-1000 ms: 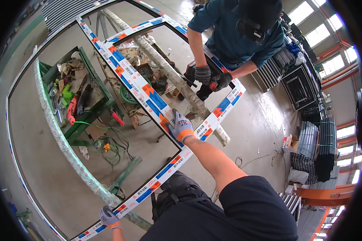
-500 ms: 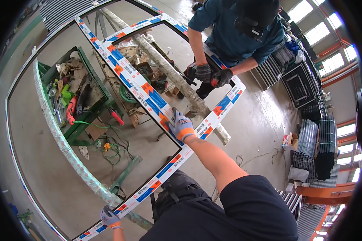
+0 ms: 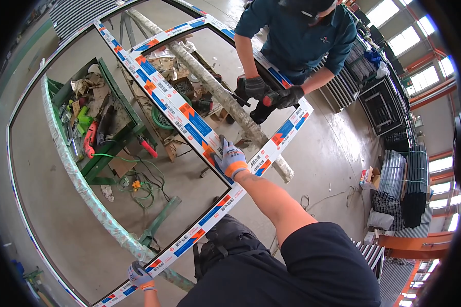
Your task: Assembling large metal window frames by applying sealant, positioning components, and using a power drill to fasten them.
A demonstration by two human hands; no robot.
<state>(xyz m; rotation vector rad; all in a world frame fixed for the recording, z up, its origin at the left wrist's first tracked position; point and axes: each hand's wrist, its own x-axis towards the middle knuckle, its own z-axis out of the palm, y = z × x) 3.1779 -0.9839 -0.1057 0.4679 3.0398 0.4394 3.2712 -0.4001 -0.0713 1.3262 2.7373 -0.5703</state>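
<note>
A large window frame [image 3: 197,130], wrapped in white film with blue and orange print, lies across two padded rails. My left hand [image 3: 140,276], in a grey and orange glove, is closed around the frame's near edge at lower left. Farther right, my right hand [image 3: 232,159], gloved alike, grips the frame's middle bar close to its corner; some of its fingers are hidden. Across the frame a co-worker's dark-gloved hands [image 3: 287,97] hold a red and black power tool [image 3: 272,98] by the far side of the smaller inner section.
The wrapped rails [image 3: 77,174] [image 3: 225,97] run beneath the frame. Under it stand a green tool trolley [image 3: 133,123] with a red power tool [image 3: 90,139] and a green basket [image 3: 161,120]. Cables [image 3: 148,189] lie on the floor. Stacked frames [image 3: 381,112] and profiles [image 3: 410,169] line the right.
The co-worker has shifted, head farther up and left, and the hands with the power tool have moved slightly. Both my hands stay in place on the frame.
</note>
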